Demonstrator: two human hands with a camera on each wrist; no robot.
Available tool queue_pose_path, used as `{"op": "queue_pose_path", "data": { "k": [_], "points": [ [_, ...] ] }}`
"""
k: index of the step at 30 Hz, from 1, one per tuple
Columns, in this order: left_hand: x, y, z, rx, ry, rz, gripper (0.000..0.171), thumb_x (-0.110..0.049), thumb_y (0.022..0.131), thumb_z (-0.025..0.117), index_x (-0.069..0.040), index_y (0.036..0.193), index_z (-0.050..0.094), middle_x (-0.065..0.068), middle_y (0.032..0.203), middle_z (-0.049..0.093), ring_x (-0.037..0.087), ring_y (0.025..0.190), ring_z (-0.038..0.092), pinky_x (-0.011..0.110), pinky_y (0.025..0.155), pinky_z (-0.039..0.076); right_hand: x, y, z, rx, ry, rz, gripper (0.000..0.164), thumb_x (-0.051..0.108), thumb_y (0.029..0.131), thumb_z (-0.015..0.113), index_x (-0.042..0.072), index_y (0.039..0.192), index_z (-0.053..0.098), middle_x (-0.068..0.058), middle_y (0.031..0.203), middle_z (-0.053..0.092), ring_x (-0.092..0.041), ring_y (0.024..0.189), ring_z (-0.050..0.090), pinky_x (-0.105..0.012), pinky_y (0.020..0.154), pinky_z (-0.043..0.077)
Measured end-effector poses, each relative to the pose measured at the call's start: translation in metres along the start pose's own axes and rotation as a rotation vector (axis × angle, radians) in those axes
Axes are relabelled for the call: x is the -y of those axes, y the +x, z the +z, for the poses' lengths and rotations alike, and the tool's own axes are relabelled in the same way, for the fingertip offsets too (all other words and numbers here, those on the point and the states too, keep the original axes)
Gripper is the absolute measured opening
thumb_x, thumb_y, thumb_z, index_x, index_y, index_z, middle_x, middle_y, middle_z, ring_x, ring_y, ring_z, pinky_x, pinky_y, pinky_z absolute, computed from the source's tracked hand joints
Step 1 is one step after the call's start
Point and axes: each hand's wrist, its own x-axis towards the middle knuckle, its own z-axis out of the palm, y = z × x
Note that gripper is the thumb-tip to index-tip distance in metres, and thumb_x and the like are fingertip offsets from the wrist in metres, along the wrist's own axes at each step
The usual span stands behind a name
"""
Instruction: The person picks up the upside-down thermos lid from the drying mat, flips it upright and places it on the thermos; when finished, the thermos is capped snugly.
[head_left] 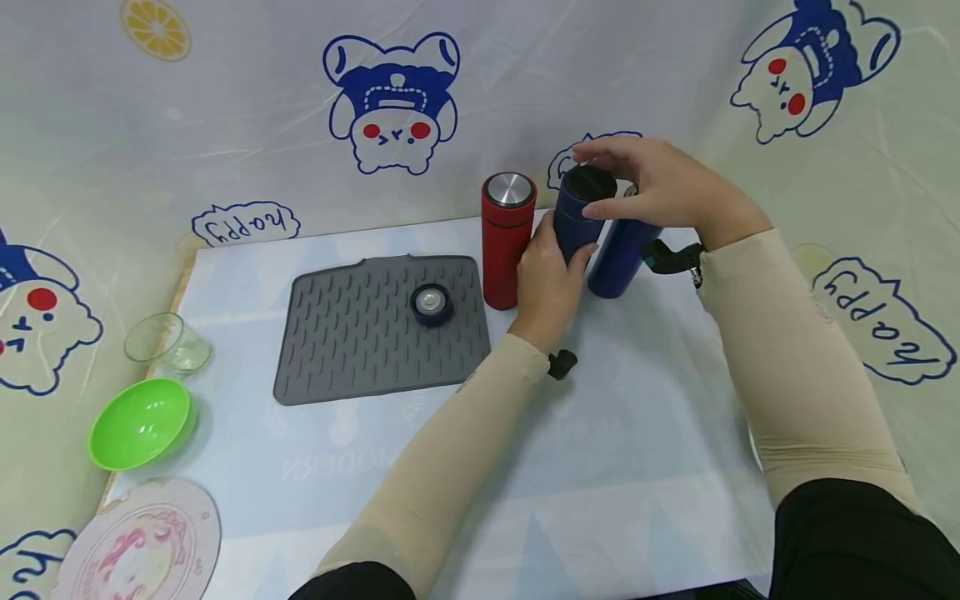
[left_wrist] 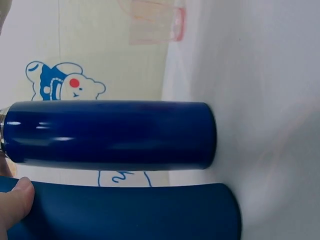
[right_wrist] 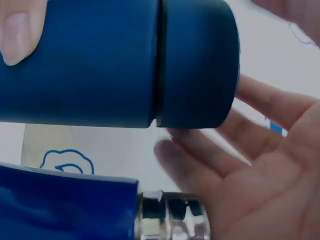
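Observation:
A matte dark-blue vacuum flask (head_left: 576, 229) stands at the back of the table, its body gripped by my left hand (head_left: 546, 287). The left thumb (left_wrist: 17, 197) lies along its side in the left wrist view. My right hand (head_left: 663, 185) is around the flask's cap (right_wrist: 200, 65), with fingers spread and thumb apart. In the right wrist view those fingers extend past the cap's far side. Close to the right is a glossy blue bottle (head_left: 618, 265) with a shiny silver neck (right_wrist: 172, 217). A red flask (head_left: 504, 258) with a silver-topped lid stands to the left.
A grey ridged mat (head_left: 352, 333) lies left of the red flask, bearing a small dark round lid (head_left: 431, 305). Along the table's left side are a clear glass (head_left: 186, 352), a green bowl (head_left: 142, 425) and a pink-patterned plate (head_left: 191, 542). Printed cloth (head_left: 255, 125) hangs behind the table.

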Motion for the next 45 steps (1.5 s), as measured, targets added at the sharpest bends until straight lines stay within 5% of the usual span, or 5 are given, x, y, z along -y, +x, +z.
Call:
{"op": "queue_pose_path", "data": {
  "k": [17,22,27,33,45],
  "points": [
    [0.002,0.001,-0.001,-0.001,0.004,-0.025,0.066,-0.037,0.086,0.066,-0.012,0.139,0.036,-0.001,0.13,0.051,0.009,0.114,0.051,0.026,0.097,0.039,0.007,-0.002,0.003,-0.068,-0.123,-0.004,0.072,0.045,0.077,0.074,0.016,0.138,0.048,-0.008,0.123,0.048,-0.025,0.111,0.049,-0.045,0.086,0.047],
    [0.001,0.001,-0.001,0.007,0.003,-0.009,0.065,-0.037,0.087,0.065,-0.012,0.139,0.036,0.0,0.13,0.051,0.01,0.113,0.051,0.027,0.097,0.039,0.007,-0.003,0.001,0.008,-0.093,-0.042,0.068,0.034,0.085,0.07,0.02,0.144,0.039,-0.005,0.136,0.047,-0.025,0.12,0.048,-0.05,0.091,0.044],
    [0.002,0.0,-0.001,0.012,0.002,-0.023,0.066,-0.036,0.087,0.065,-0.012,0.14,0.035,-0.001,0.133,0.049,0.009,0.116,0.049,0.026,0.098,0.038,0.009,0.0,0.005,-0.014,-0.156,0.005,0.075,0.05,0.08,0.069,0.017,0.142,0.042,-0.012,0.127,0.047,-0.028,0.102,0.051,-0.044,0.078,0.05],
    [0.001,0.0,0.0,0.008,0.019,-0.008,0.066,-0.037,0.087,0.066,-0.011,0.139,0.036,0.0,0.13,0.051,0.01,0.113,0.051,0.026,0.097,0.039,0.006,-0.003,0.005,0.019,-0.125,-0.023,0.072,0.04,0.084,0.069,0.02,0.145,0.036,-0.007,0.137,0.045,-0.027,0.119,0.046,-0.05,0.086,0.046],
    [0.001,0.0,-0.001,0.01,0.039,-0.011,0.065,-0.038,0.087,0.065,-0.012,0.138,0.036,0.0,0.13,0.05,0.009,0.113,0.051,0.025,0.097,0.038,0.008,0.001,0.009,-0.022,-0.157,-0.055,0.072,0.039,0.082,0.071,0.012,0.142,0.041,-0.011,0.128,0.053,-0.026,0.107,0.051,-0.045,0.085,0.045]
  ]
}}
